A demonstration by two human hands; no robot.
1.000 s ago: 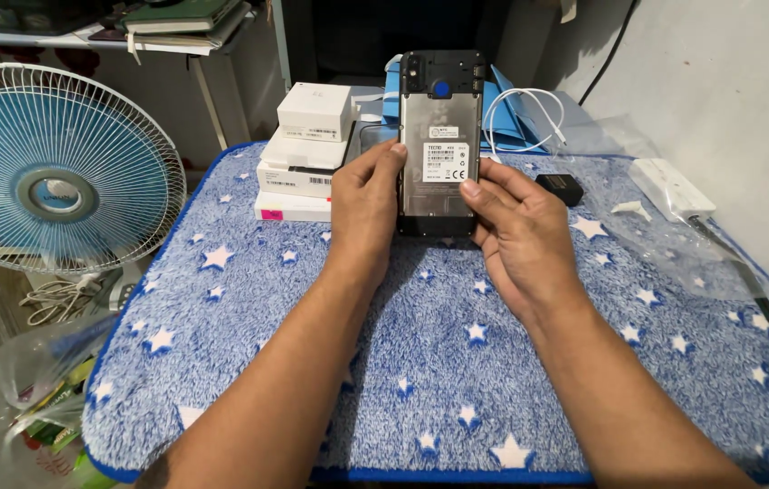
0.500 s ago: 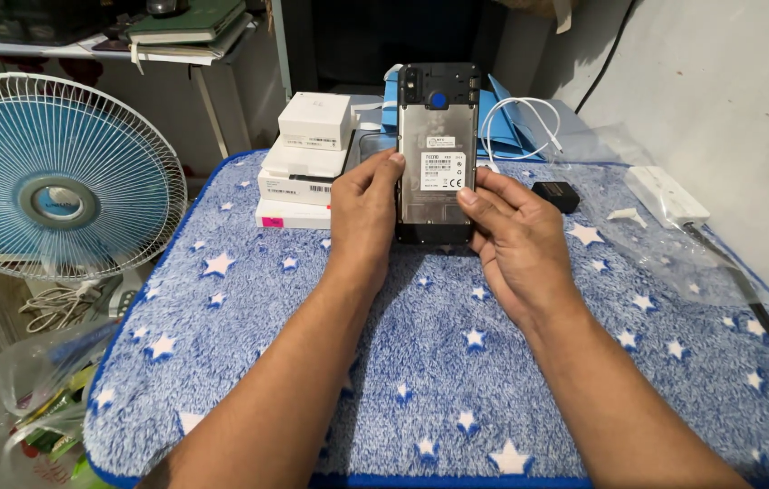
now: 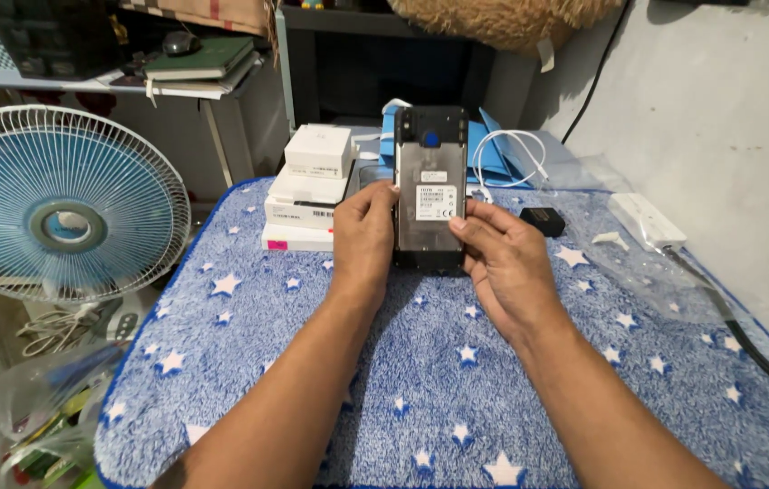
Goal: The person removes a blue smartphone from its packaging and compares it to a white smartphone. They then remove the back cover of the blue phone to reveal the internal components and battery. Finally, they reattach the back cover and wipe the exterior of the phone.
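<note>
Between both hands (image 3: 429, 249), flat rectangular phone (image 3: 430, 195)

1. Opened phone (image 3: 430, 186): lower left edge hidden behind the left hand (image 3: 363, 237), lower right corner behind the right hand (image 3: 505, 263); label print too small to read.
2. Fan (image 3: 58, 204): left rim cut by the frame edge.
3. Stacked boxes (image 3: 310, 186): right sides hidden behind the phone.
4. Black cable (image 3: 764, 358): runs off the right edge.
</note>
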